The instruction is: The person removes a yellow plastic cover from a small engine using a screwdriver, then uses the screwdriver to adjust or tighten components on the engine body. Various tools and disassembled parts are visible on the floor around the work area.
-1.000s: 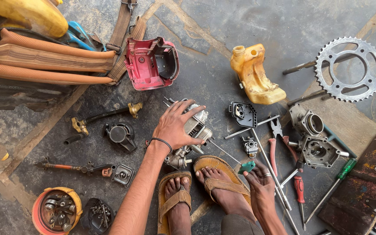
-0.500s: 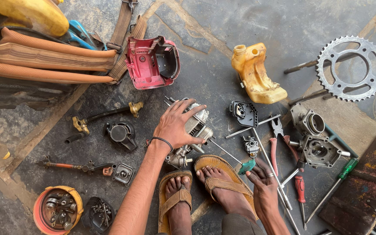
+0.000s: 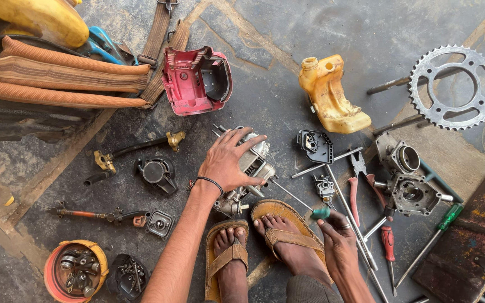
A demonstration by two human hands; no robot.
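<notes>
Left hand (image 3: 228,163) grip spread flat over small engine block (image 3: 248,168) on the floor, frame centre. Right hand (image 3: 335,235) grip pinched shut on green-handled screwdriver (image 3: 320,213), lower right of centre.

Engine block (image 3: 248,168) between cover (image 3: 196,80) behind, sandalled feet (image 3: 254,247) before.

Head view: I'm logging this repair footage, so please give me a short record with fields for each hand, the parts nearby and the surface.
left hand: spread flat on a small metal engine block
right hand: fingers pinched on the green handle of a screwdriver; its shaft runs toward the engine block
feet: in brown sandals, just below the engine block
nearby parts: red plastic cover, yellow fuel tank, toothed sprocket, red-handled pliers
surface: dark stone floor
</notes>
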